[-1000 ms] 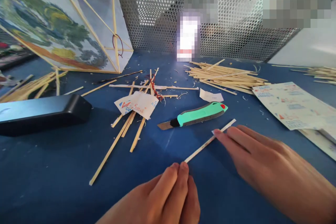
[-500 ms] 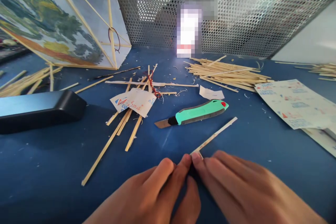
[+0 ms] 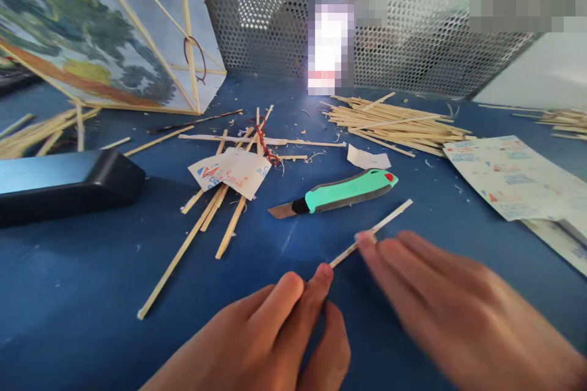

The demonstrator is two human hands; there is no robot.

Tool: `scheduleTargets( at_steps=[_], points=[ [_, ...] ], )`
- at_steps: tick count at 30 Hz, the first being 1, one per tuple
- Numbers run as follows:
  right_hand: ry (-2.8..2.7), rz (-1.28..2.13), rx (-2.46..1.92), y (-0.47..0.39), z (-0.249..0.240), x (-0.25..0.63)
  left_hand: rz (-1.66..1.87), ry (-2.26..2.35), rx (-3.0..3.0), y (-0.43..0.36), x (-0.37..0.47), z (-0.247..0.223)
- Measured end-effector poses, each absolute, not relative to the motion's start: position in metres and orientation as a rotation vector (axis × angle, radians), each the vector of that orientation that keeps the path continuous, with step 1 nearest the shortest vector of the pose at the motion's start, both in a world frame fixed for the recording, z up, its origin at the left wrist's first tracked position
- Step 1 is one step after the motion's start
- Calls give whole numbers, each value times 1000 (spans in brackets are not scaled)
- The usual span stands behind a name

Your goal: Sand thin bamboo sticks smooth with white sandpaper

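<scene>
A thin pale strip [image 3: 387, 220] lies slanted on the blue table [image 3: 92, 269]. My left hand [image 3: 275, 330] pins its near end under the fingertips. My right hand [image 3: 449, 305], blurred by motion, presses a fingertip on the strip's middle, fingers stretched flat over it. Just beyond the strip lies a green-handled utility knife [image 3: 342, 192] with its blade out, pointing left. Neither hand touches the knife.
A pile of bamboo sticks [image 3: 394, 122] lies at the back, loose sticks and paper scraps [image 3: 229, 170] sit left of centre. A black box [image 3: 59, 183] is at left, a painted kite frame [image 3: 105, 30] behind it, printed sheets [image 3: 513, 177] at right, perforated metal wall [image 3: 413, 43] behind.
My right hand slid down the strip to meet the left fingertips, then back up toward the middle. The left hand stayed on the near end.
</scene>
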State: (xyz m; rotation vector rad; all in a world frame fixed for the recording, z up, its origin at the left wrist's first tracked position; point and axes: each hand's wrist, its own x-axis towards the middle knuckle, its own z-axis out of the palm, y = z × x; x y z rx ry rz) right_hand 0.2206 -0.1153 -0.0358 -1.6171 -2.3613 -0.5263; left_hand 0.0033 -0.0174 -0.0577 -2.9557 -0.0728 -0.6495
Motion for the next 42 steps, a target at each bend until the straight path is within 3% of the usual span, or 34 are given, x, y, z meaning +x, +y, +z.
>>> scheduleTargets(
  at_steps=[19, 24, 29, 34, 42],
  points=[
    [-2323, -274, -1570, -116, -33, 220, -764, 35, -2882, -9, 1, -57],
    [-2327, -354, -1609, -117, -35, 220, -778, 35, -2878, -14, 1, -60],
    [-2305, -292, -1578, -119, -39, 221, -816, -262, -2943, -23, 1, -63],
    [-2269, -307, -1617, -121, -41, 223, -826, 7, -2874, -12, 2, -60],
    [-2323, -324, -1593, -121, -39, 231, -840, 0, -2858, -8, 2, -60]
  ],
)
